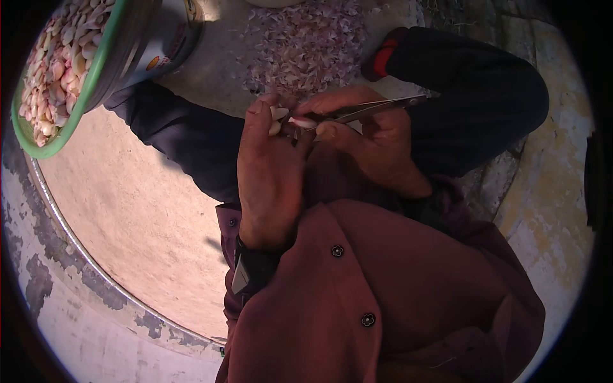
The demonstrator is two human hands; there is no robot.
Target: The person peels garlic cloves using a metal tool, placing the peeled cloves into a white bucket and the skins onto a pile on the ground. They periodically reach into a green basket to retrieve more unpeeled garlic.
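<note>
My left hand is closed around pale peeled garlic cloves, which show between its thumb and fingers. A knife is gripped in my right hand, its handle end pointing off to the right. Right beside the peeled cloves, a pinkish garlic clove lies at the right hand's thumb and fingertips, by the knife. Both hands meet in front of my lap, almost touching. Some of the left fingers are hidden behind the cloves and the other hand.
Below the hands on the far side, a heap of purplish garlic skins covers the ground. At upper left, a green-rimmed basket full of garlic cloves stands by a white bucket. My bent legs flank the heap.
</note>
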